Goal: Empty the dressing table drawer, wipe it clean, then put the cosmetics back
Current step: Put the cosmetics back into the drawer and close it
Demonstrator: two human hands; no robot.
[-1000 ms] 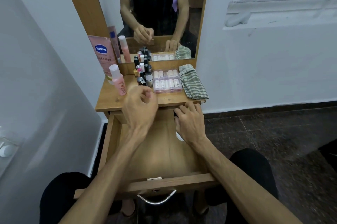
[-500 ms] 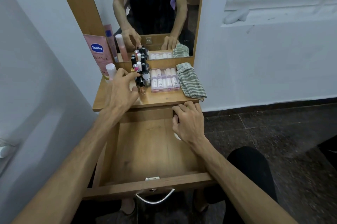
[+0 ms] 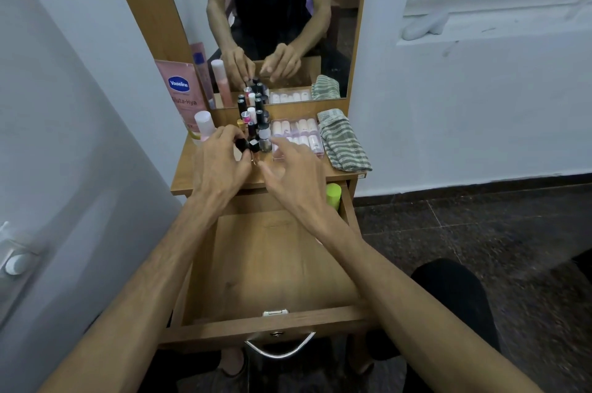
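The left hand pinched a small black-capped bottle at the near edge of a cluster of nail polish bottles on the dressing table top. The right hand hovered just beside it with fingers spread and relaxed, over the near edge of a clear case of small tubes. A striped cloth lay folded right of the case. The drawer stood pulled out, with a green-capped bottle in its far right corner. A pink Vaseline tube leaned against the mirror.
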